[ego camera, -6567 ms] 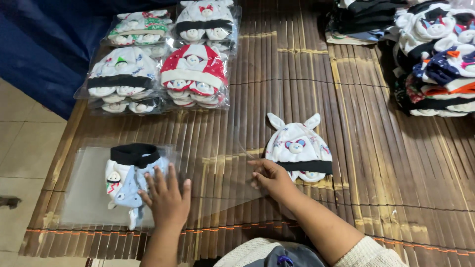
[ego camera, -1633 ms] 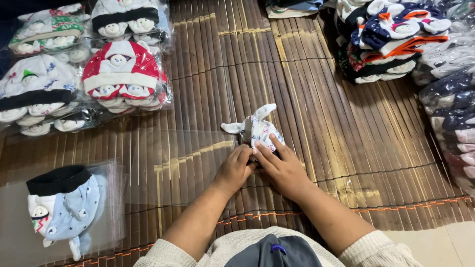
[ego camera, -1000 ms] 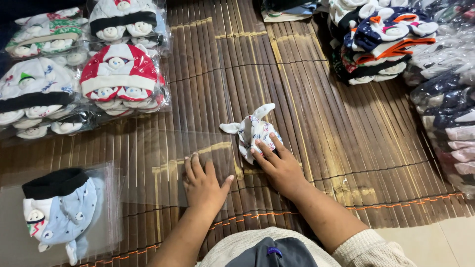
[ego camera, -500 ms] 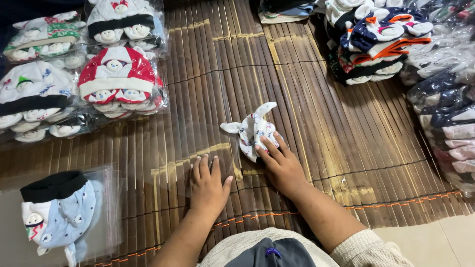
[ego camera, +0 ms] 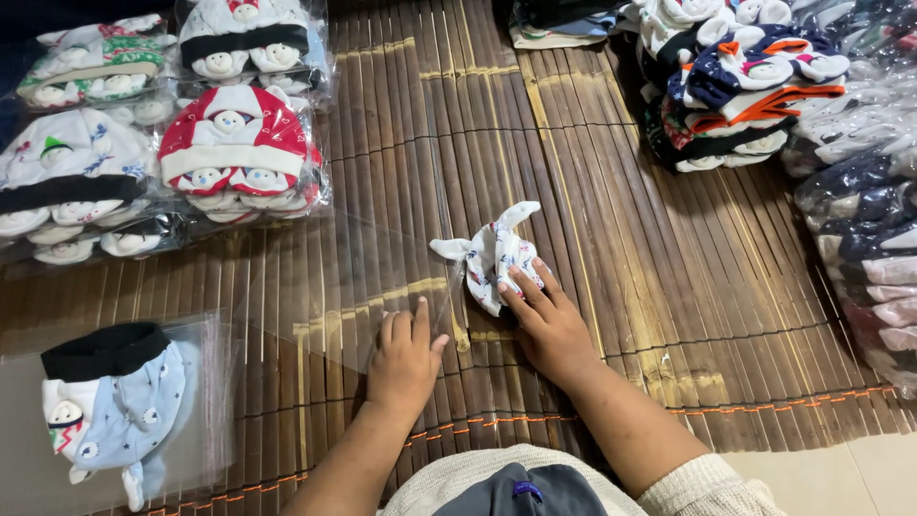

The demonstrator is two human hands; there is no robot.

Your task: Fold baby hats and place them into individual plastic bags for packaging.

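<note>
A small folded white baby cap with two ear-like points lies on the brown bamboo mat. My right hand presses flat on its near edge, fingers spread. My left hand rests flat on a clear plastic bag spread on the mat just left of the cap. Neither hand grips anything.
A light blue cap with a black band lies in a clear bag at the near left. Bagged stacks of caps, one red and white, sit at the far left. Loose cap piles and bagged stacks fill the right side.
Both hands were folding the cap together; my left hand has since moved left onto the clear bag and slid slightly nearer. The right hand stays on the cap.
</note>
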